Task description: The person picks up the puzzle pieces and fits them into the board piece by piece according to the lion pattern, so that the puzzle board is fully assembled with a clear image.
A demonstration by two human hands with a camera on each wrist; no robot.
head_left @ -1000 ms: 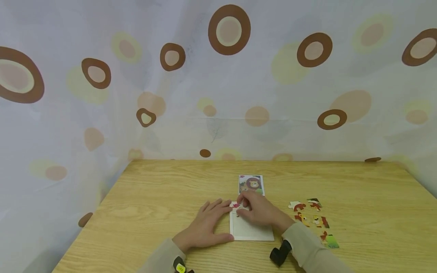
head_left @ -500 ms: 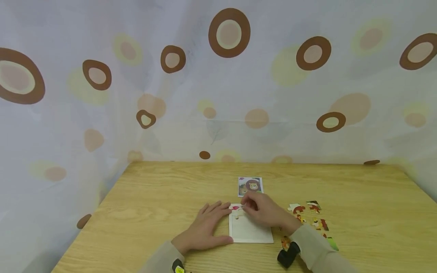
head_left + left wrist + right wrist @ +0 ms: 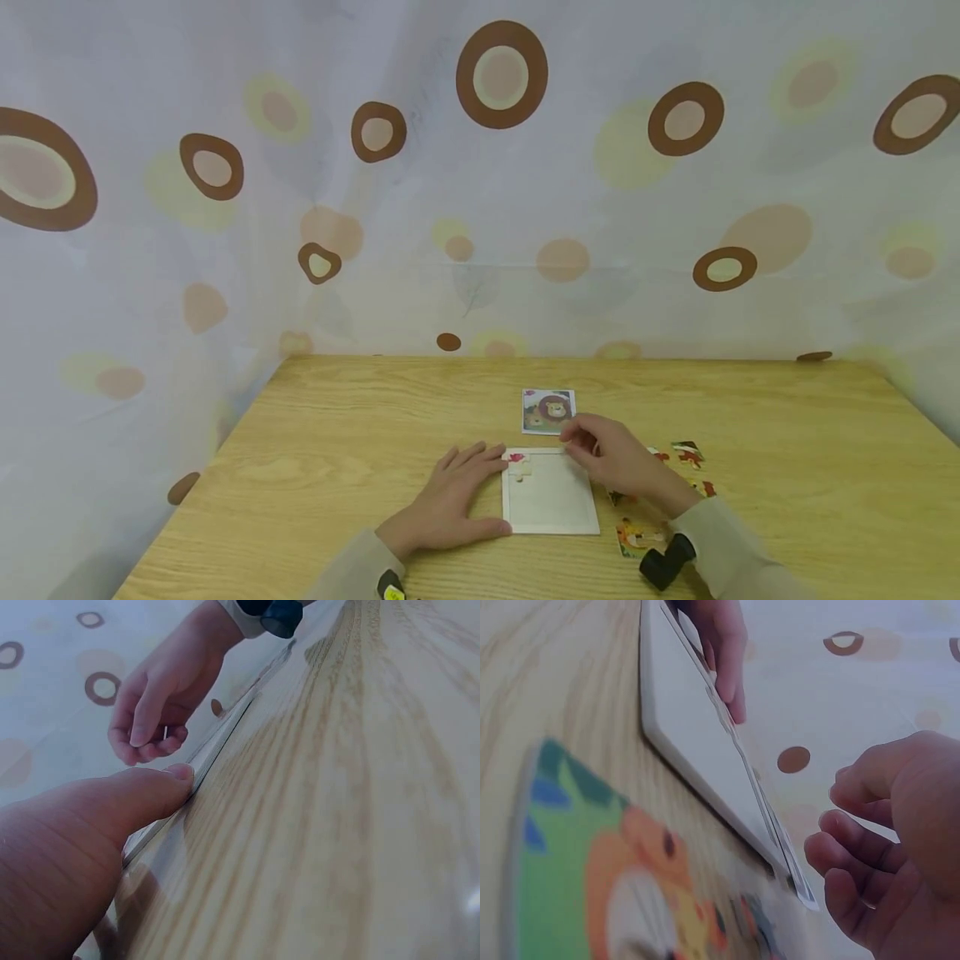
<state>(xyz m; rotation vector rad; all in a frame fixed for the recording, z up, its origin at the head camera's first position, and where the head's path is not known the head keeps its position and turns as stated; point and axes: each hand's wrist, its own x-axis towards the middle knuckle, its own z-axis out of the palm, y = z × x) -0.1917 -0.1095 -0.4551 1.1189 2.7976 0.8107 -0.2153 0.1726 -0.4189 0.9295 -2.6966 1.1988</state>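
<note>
- Right grip [image 3: 618, 457], loosely curled, holds nothing visible.
- Left grip [image 3: 453, 497], spread, touches white rectangular puzzle tray [image 3: 555, 505], probably for steadying it.
- White jigsaw piece [image 3: 519, 466], pink-printed, lies in tray's far-left corner.
- Colourful lion card [image 3: 547, 412] lies beyond, perhaps as guide.

The yellow-brown wood-grain surface [image 3: 375, 433] looks smooth with a faint sheen. The flat white rectangular board [image 3: 551, 504] looks like matt card, the white brown-ringed backdrop [image 3: 420, 200] like thin creased sheeting, the beige sleeves [image 3: 731, 546] like matt cloth
</note>
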